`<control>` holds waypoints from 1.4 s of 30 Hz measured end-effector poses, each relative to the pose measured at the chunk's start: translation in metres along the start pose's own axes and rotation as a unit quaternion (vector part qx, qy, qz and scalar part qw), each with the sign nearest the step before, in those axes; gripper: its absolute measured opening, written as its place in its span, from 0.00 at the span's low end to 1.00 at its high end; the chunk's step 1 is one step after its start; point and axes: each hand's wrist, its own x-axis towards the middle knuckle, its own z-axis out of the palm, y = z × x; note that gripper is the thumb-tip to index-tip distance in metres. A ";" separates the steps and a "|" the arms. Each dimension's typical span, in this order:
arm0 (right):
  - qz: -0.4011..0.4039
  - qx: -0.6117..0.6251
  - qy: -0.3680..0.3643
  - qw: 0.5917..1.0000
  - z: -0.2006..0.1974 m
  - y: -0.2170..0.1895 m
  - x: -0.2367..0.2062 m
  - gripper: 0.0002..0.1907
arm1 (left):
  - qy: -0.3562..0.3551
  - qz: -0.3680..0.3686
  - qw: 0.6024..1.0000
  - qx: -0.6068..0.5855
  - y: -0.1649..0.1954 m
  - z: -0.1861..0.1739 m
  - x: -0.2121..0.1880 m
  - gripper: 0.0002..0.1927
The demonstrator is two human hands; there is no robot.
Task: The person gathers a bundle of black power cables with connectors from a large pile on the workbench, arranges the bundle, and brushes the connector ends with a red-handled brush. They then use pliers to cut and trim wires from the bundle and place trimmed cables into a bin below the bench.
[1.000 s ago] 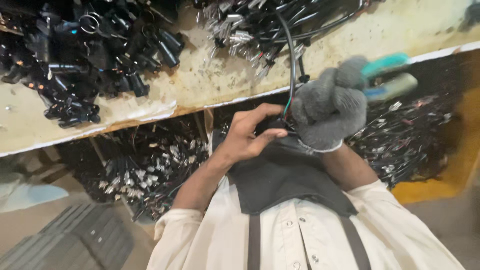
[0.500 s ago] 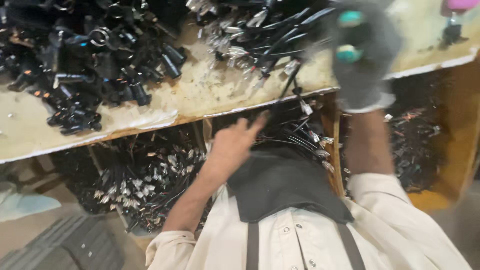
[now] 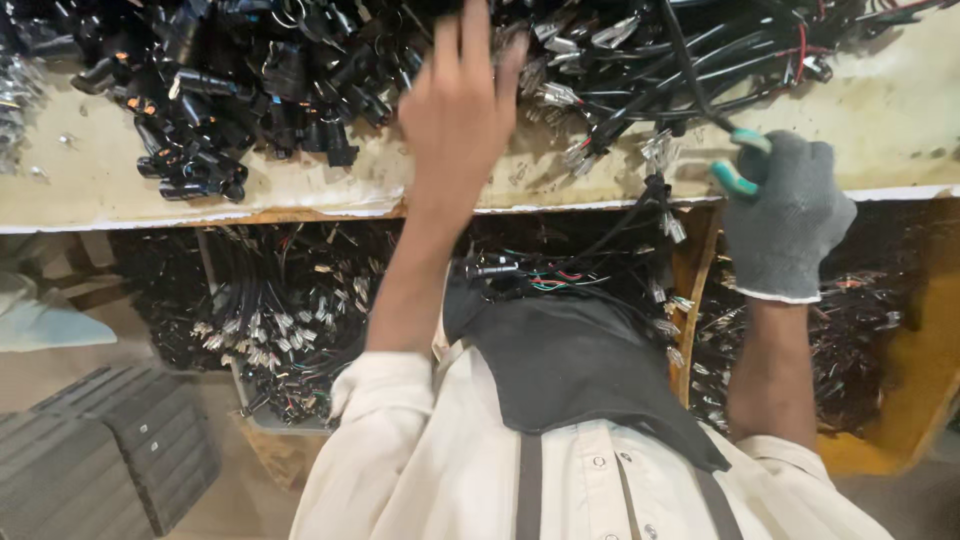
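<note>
On the far left of the surface point(image 3: 880, 120) lies a heap of black plugs point(image 3: 200, 90). Nobody is touching them. Under the surface, on the near left, more wires hang in a bin point(image 3: 270, 310), and a grey crate point(image 3: 110, 450) sits in the near left corner.

The left hand point(image 3: 460, 110) is bare. It reaches far out to the middle of the surface, with its fingers spread and straight. They lie on the edge of the big heap of wires point(image 3: 640, 60). The hand is open and does not seem to hold a wire yet. The fingertips are partly lost in the heap, so that is hard to tell for sure.

The heap is a tangle of black wires with small metal ends and runs to the far right. One black wire point(image 3: 690, 70) runs from it down toward the right hand.

The right hand point(image 3: 785, 215) wears a grey glove. It is closed tight around a tool point(image 3: 738, 165) with blue-green handles, at the near edge of the surface. The tip of the tool is at the black wire, but how it touches is too small to see.

A dark apron point(image 3: 570, 370) covers the person's front, and more wires lie just above it. A yellow bin point(image 3: 900, 400) of wires is on the near right.

The work looks far from done. The heap is still big and messy, and only one wire is at the tool. Most wires are still waiting.
</note>
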 end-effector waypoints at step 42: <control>0.236 0.945 -0.006 0.226 0.004 -0.086 -0.035 0.05 | -0.264 -0.017 0.785 -0.560 0.071 -0.052 -0.107 0.19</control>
